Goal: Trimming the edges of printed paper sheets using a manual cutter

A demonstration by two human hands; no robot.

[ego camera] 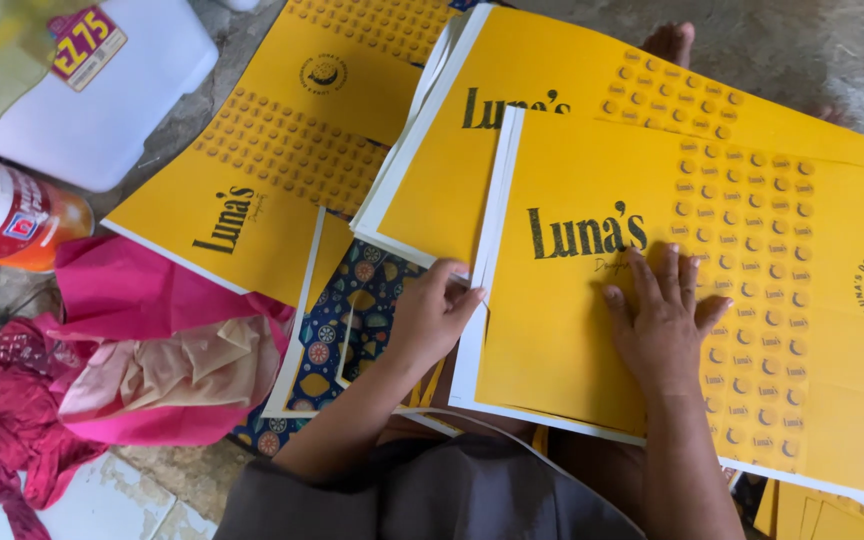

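Rough floor carries our yellow sheets. Our right hand lies spread, pinning the top sheet; our left hand seems to pinch its left edge, squaring it.

The left hand is curled, its fingertips pinching together at an edge. The right hand lies flat, palm down, fingers spread, forearms bare.
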